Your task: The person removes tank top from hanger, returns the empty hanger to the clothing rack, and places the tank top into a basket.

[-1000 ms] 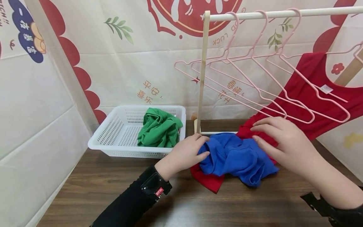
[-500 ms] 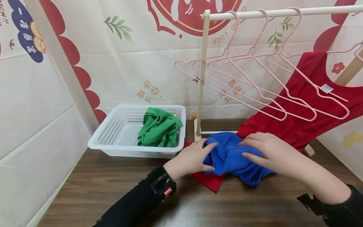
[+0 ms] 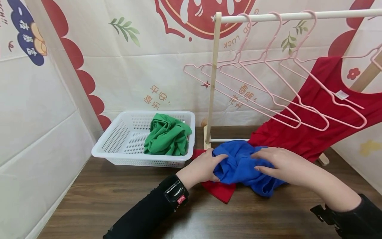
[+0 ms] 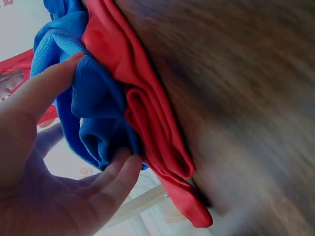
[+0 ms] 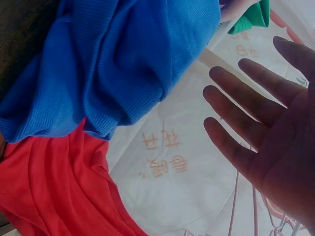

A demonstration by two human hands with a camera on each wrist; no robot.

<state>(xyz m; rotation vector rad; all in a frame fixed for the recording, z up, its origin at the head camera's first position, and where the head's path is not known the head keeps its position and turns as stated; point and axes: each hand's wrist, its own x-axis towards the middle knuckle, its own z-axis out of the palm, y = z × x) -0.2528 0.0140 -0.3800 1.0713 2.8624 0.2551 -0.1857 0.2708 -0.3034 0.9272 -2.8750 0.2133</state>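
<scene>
A crumpled blue ribbed garment (image 3: 241,164) lies on top of red cloth (image 3: 221,191) on the wooden table. My left hand (image 3: 204,166) is at its left end. In the left wrist view the thumb and bent fingertips (image 4: 129,167) grip the blue fabric (image 4: 101,91) from two sides. My right hand (image 3: 282,166) hovers over the garment's right side. The right wrist view shows this hand (image 5: 275,123) with spread, relaxed fingers, apart from the blue cloth (image 5: 123,64) and holding nothing.
A white plastic basket (image 3: 119,151) with a green garment (image 3: 168,136) stands at left. Behind the blue garment rises a clothes rack (image 3: 213,83) with several pink hangers (image 3: 268,61). A red tank top (image 3: 322,86) hangs at right and trails down to the table.
My right hand has come down and left over the blue garment. My left hand has shifted slightly right and down, its thumb and fingers closing around the garment's left end.
</scene>
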